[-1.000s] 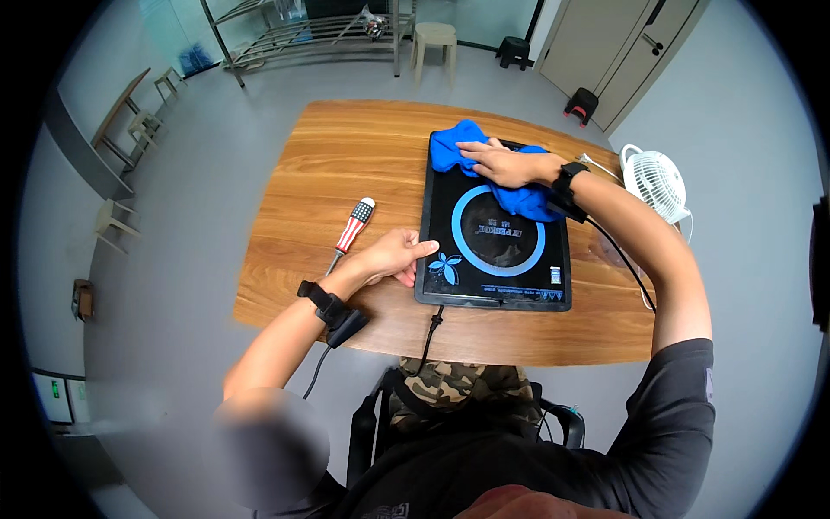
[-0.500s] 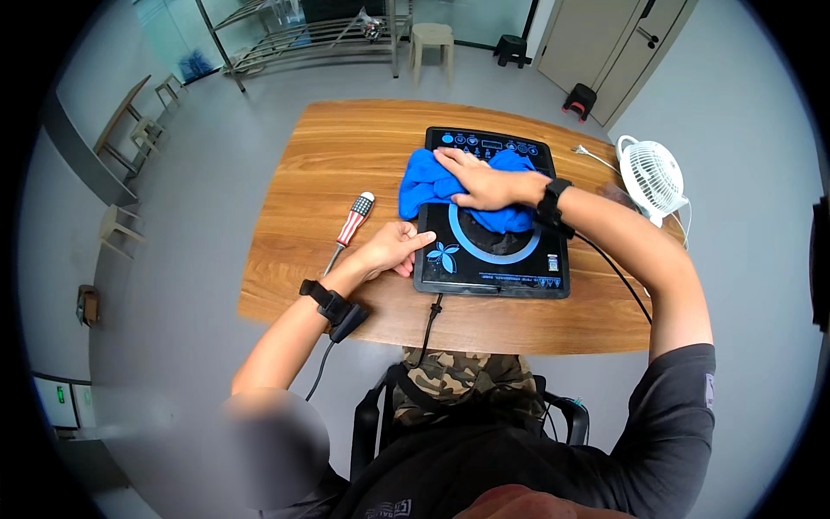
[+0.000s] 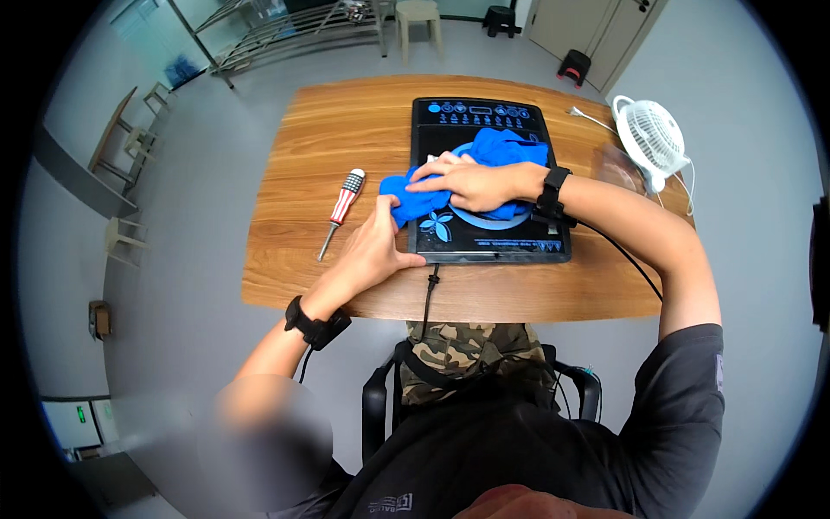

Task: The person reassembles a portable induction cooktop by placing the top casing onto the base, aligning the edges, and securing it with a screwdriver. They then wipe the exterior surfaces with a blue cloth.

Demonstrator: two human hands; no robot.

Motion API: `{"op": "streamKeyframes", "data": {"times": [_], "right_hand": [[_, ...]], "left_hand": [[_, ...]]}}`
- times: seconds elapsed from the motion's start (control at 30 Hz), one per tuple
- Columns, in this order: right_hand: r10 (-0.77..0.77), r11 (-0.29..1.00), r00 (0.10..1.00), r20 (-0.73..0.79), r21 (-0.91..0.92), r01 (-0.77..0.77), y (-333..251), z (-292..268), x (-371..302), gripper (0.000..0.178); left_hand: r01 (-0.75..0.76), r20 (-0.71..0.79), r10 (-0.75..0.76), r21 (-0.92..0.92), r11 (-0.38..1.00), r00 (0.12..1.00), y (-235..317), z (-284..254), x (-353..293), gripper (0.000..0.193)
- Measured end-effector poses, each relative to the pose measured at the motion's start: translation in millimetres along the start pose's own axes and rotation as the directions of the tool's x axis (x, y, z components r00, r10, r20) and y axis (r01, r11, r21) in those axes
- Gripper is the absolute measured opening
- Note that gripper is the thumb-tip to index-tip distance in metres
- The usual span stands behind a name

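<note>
A black induction cooktop (image 3: 484,253) with blue markings lies on the wooden table in front of me. My right hand (image 3: 475,184) presses a crumpled blue cloth (image 3: 506,149) onto its top, fingers bent into the fabric. Part of the cloth hangs over the cooktop's left edge. My left hand (image 3: 372,246) grips the front left corner, its thumb along the front edge and its forefinger up beside the cloth. Its other fingers are partly hidden. Left of that hand lies a screwdriver (image 3: 346,201) with a red, white and dark patterned handle.
A small white fan (image 3: 650,138) stands at the table's (image 3: 298,173) right side, with its plug (image 3: 577,112) on the tabletop. A black cable (image 3: 431,290) runs from the cooktop's front over the near edge. Stools and a metal rack (image 3: 285,39) stand beyond.
My right hand has drawn the cloth down and left, uncovering the control panel. My left hand has spread, its thumb now at the front corner. The whole view has shifted slightly.
</note>
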State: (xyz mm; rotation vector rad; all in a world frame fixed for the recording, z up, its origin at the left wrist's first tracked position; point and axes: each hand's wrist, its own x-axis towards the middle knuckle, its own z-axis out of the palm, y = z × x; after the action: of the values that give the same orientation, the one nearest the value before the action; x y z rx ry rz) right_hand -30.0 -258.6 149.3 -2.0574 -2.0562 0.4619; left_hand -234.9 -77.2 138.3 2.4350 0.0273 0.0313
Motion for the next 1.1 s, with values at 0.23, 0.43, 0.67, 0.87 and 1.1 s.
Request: {"op": "streamKeyframes", "data": {"times": [0.23,0.43,0.67,0.87,1.1], "right_hand": [[-0.041,0.998,0.996,0.075,0.059,0.037,-49,10,-66,0.077],[0.007,0.980,0.999,0.033,0.199,-0.014,-58,17,-143,0.063],[0.129,0.957,0.988,-0.089,0.273,-0.101,-57,26,-224,0.048],[0.364,0.931,0.913,-0.185,0.094,-0.352,-62,26,-283,0.039],[0.525,0.836,0.844,-0.109,-0.117,-0.535,-35,61,-298,0.053]], "left_hand": [[0.030,-0.050,-0.024,0.112,0.993,0.998,9,4,-7,0.097],[-0.034,-0.003,0.035,0.182,0.983,0.999,2,8,-6,0.096],[-0.052,0.098,0.045,0.068,0.996,0.994,0,-3,8,0.060],[-0.124,-0.077,0.141,0.191,0.974,0.987,-8,-24,24,0.014],[0.309,-0.230,-0.219,0.513,0.800,0.948,-63,-51,38,0.036]]}}
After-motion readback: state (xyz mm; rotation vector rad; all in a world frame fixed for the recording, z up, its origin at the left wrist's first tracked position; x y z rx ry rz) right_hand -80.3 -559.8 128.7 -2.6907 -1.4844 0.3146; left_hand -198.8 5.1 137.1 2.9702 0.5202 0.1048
